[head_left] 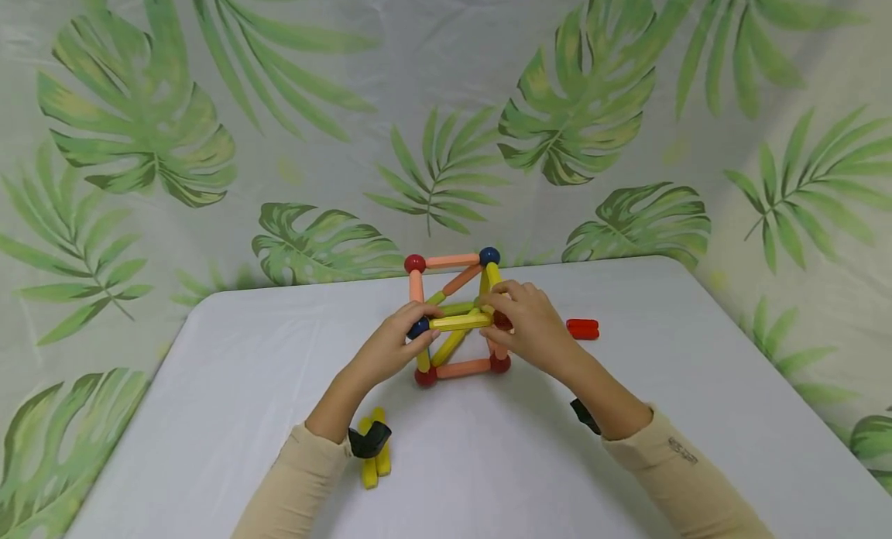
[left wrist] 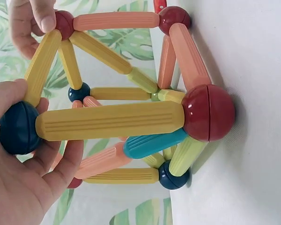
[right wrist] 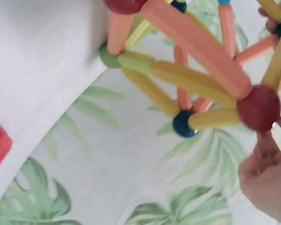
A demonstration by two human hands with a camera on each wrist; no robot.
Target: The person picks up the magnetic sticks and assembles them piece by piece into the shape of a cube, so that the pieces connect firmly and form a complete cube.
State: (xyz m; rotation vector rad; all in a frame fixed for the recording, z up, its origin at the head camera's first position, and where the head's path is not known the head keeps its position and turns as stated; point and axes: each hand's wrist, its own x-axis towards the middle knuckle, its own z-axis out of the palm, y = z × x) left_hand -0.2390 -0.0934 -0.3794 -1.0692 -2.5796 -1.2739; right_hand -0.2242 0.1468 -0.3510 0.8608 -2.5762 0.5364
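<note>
A box-like frame of magnetic rods and balls stands on the table, with salmon, yellow, green and teal rods. At its near top left corner my left hand (head_left: 390, 345) grips a blue ball (left wrist: 19, 127), thumb on one side and fingers curled on the other. Opposite, my right hand (head_left: 535, 327) pinches the red ball (right wrist: 259, 108) at the near top right corner. Between these two balls runs a yellow rod (head_left: 460, 321). Below the blue ball, an upright yellow rod (left wrist: 110, 121) reaches down to a red ball (left wrist: 209, 113) on the tabletop.
Right of the frame lie red rods (head_left: 582, 329) side by side. Several yellow rods (head_left: 376, 454) lie near the left forearm, partly behind a black wrist strap (head_left: 369, 440). A leaf-print cloth (head_left: 446, 74) hangs behind the white table (head_left: 230, 384).
</note>
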